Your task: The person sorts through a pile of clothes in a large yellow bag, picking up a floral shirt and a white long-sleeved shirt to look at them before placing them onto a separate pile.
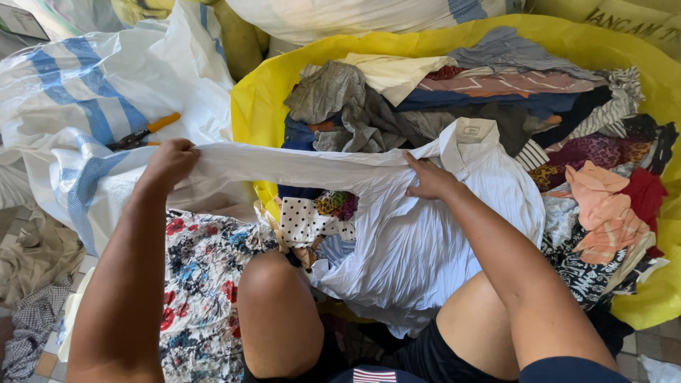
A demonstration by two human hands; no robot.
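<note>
While stretched: white shirt (425, 234), both hands.

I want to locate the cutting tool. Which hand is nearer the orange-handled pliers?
Left. The left hand grips the white shirt just right of the pliers; the right hand rests farther right.

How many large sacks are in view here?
3: a yellow sack full of clothes, a white blue-striped sack at left, another white sack at top. More may be hidden.

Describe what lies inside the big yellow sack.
The yellow sack holds heaped mixed clothes; a white shirt drapes over its near edge. Lower layers are covered.
</note>
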